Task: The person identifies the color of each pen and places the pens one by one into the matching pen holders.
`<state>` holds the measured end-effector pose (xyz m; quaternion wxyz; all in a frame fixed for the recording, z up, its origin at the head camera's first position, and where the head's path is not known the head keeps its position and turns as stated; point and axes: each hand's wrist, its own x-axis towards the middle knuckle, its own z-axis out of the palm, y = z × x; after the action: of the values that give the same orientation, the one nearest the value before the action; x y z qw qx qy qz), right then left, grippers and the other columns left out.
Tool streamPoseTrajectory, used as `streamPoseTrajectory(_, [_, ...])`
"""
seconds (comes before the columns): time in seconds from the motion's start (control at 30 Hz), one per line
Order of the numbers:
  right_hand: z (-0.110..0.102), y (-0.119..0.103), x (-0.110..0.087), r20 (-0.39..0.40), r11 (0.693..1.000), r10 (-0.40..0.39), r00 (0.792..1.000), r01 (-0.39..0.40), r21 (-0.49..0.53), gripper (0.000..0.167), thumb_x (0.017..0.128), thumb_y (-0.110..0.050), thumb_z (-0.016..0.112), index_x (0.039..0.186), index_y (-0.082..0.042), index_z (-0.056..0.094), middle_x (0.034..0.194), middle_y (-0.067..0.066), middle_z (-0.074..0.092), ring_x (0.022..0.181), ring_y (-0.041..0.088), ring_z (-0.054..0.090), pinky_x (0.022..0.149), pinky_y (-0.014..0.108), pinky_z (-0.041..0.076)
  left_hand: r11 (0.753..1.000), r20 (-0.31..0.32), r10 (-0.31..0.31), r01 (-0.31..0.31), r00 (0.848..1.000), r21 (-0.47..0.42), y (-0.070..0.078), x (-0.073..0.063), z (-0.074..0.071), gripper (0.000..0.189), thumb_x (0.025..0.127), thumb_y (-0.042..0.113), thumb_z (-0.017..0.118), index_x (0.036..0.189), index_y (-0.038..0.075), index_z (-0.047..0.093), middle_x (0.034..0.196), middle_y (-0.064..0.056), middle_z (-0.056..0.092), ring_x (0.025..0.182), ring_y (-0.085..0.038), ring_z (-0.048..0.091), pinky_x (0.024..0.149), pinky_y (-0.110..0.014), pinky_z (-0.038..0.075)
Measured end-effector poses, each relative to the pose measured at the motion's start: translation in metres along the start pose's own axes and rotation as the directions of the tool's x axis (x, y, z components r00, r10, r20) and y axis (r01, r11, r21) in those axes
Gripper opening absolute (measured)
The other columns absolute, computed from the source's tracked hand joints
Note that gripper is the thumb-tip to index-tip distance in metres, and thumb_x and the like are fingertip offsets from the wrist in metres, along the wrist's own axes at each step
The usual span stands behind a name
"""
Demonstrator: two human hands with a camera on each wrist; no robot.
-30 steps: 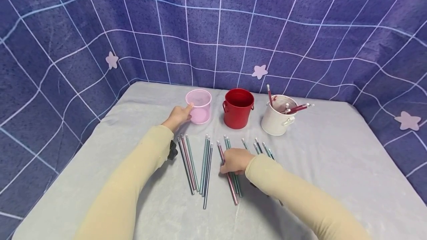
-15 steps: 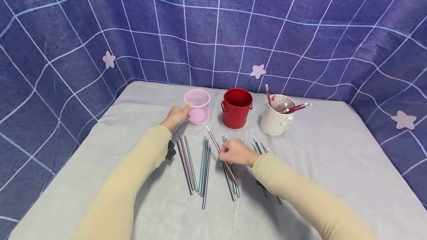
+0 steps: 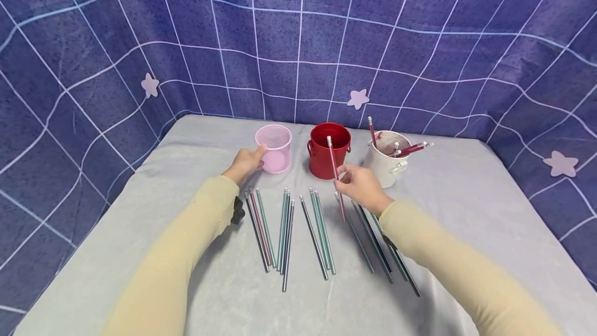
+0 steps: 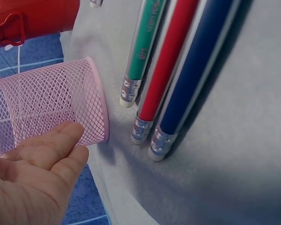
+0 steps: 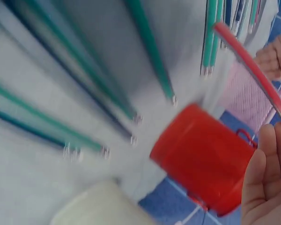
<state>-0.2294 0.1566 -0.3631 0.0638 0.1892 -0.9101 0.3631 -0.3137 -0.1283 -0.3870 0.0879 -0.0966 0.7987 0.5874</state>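
In the head view my right hand [image 3: 361, 185] pinches a red pencil [image 3: 332, 157] between thumb and fingers. The pencil stands nearly upright, its white eraser end up, overlapping the front of the red bucket [image 3: 322, 165]. My left hand [image 3: 246, 165] holds the pink mesh cup [image 3: 276, 159] at its left side, thumb at the rim; the left wrist view shows the fingers [image 4: 61, 140] along its mesh. Below the right hand lie several dark and green pencils [image 3: 373, 242], partly hidden by the sleeve.
A white bucket [image 3: 380, 167] with several red pencils [image 3: 408, 150] stands right of the red one. Three more pencil groups lie on the grey cloth: a left one with a red pencil [image 3: 261, 222], a middle one [image 3: 285, 232] and another [image 3: 319, 232]. A blue curtain [image 3: 280, 40] hangs behind.
The right hand has lifted the red pencil off the third group and carried it right and back towards the red bucket, tilting it more upright. The left hand stays at the pink cup.
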Motion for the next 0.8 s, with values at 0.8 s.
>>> streamPoseTrajectory(0.8, [-0.088, 0.034, 0.017, -0.377, 0.99, 0.129, 0.917, -0.142, -0.006, 0.018, 0.086, -0.005, 0.062, 0.1, 0.007, 0.06, 0.084, 0.022, 0.069, 0.061, -0.005, 0.052, 0.059, 0.011, 0.04, 1.0, 0.011, 0.02, -0.02, 1.0, 0.004, 0.002, -0.004, -0.001, 0.059, 0.103, 0.03, 0.043, 0.131, -0.022, 0.036, 0.132, -0.037, 0.045, 0.122, -0.04, 0.05, 0.101, -0.037, 0.044])
